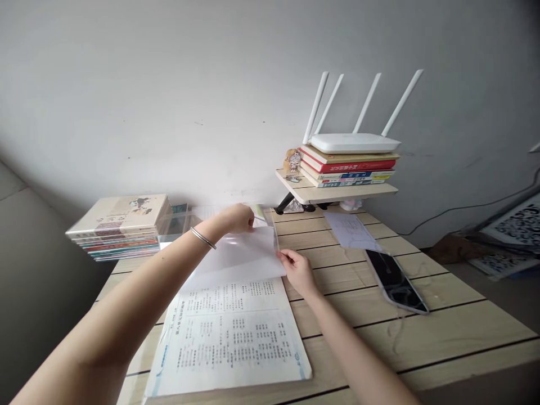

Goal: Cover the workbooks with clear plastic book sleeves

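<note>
**Printed sheet under a clear cover**

Nearest, a printed sheet lies flat on the slatted wooden surface, its lower left corner cut off. A glossy transparent film covers its top at 12 o'clock; glare hides the text beneath. Left hand, bangled, presses the film's far edge, its grip hard to read. Right hand pinches the film's edge at 3 o'clock. A dark phone lies further right.

Both arms bare, stretched forward, converging toward centre. Left hand farther out, knuckles up, fingers curled down, bangle on wrist. Right hand nearer, lower, palm turned left, thumb and fingertips pinched together. Right forearm runs in from lower right; left from lower left.
</note>
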Motion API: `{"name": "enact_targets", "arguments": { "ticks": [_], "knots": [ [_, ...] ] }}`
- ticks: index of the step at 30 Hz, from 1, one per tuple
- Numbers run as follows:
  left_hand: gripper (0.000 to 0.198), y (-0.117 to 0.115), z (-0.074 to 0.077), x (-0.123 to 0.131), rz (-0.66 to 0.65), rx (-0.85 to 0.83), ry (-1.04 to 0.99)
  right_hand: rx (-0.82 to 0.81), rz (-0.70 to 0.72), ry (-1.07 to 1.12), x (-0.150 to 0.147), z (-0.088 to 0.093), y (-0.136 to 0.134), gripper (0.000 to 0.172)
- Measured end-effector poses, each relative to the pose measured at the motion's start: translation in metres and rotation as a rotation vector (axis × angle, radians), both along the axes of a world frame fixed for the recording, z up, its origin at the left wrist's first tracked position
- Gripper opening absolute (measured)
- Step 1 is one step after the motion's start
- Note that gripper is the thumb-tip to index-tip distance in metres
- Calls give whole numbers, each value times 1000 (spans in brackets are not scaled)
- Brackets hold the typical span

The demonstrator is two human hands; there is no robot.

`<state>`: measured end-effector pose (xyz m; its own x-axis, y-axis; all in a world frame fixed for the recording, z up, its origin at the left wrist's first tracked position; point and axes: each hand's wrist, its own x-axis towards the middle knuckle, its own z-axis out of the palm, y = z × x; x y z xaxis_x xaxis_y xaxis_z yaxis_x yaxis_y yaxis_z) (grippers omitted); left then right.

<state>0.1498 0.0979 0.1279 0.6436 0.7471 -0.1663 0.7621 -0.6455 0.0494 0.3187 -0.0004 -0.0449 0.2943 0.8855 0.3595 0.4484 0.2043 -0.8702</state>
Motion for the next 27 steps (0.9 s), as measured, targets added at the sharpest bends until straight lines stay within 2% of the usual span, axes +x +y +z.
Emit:
{"name": "enact_targets", "arguments": {
  "ticks": [9, 14, 17, 21, 27],
  "knots": [
    [24, -13, 16, 10, 48, 75, 90, 45, 23, 10, 4, -6, 0, 31],
    [24, -9, 12, 10, 113, 30, 105, 69, 56, -15, 6, -8, 0, 27],
    [22, -6, 8, 7, 126, 24, 81, 18, 131, 20, 9, -11, 0, 22],
    [22, -2, 7, 2, 126, 43, 35, -59, 197, 72, 14, -19, 3, 21],
    [21, -2, 10, 4, 93, 114, 7, -72, 220, 81, 15, -23, 7, 22]
  ]
}}
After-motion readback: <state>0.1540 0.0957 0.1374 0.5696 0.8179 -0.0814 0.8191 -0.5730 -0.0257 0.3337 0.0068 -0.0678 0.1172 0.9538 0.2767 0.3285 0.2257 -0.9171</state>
